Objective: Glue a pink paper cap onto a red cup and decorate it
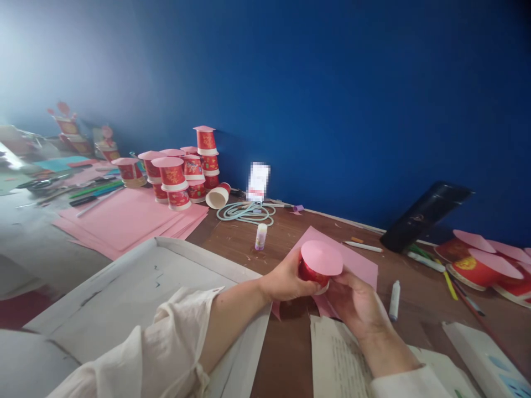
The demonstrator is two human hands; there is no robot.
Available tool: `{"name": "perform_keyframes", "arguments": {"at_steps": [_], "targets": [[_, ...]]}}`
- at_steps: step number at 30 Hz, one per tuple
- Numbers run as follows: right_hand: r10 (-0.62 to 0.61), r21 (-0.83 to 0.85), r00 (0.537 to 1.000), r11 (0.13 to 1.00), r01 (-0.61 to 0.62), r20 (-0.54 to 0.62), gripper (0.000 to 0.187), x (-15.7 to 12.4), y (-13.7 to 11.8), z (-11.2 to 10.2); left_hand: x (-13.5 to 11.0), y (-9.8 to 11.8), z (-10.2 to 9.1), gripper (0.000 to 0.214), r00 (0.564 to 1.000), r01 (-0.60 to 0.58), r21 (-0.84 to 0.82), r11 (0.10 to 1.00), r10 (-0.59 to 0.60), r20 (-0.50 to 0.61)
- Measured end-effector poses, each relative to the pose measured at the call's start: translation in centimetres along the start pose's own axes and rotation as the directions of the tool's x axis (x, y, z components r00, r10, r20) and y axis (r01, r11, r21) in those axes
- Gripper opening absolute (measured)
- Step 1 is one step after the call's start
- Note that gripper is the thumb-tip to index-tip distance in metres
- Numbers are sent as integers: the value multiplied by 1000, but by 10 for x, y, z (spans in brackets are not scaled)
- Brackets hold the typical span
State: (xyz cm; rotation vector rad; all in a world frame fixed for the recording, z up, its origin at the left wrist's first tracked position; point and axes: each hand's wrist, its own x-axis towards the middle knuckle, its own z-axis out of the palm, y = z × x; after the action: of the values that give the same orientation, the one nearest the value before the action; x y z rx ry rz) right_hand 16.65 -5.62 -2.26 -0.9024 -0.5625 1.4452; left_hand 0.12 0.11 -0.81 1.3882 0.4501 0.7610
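Both of my hands hold a small red paper cup (312, 273) with a round pink paper disc (321, 257) on its upturned end. My left hand (286, 279) wraps the cup from the left, fingers curled around it. From the right and below, my right hand (357, 301) grips the same cup. Beneath them a pink paper sheet (360, 265) lies on the brown table (286, 348). A glue stick (261, 236) stands just beyond my left hand.
Stacked red cups with pink discs (182, 174) stand at the back by a pile of pink sheets (124, 221). More capped cups (481, 268) lie at the right with markers (394, 299), a black device (423, 213) and a coiled cable (246, 213). A white board (136, 282) lies under my left arm.
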Motion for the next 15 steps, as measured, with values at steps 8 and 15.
{"name": "perform_keyframes", "arguments": {"at_steps": [8,15], "targets": [[-27,-5,1000,1000,27,-3,43,-11,3,14,2,-5,-4,82,998,-24,20,999,26,-59],[-22,-37,999,999,24,31,58,-13,0,18,1,5,-6,80,998,-60,10,998,60,-7]]}}
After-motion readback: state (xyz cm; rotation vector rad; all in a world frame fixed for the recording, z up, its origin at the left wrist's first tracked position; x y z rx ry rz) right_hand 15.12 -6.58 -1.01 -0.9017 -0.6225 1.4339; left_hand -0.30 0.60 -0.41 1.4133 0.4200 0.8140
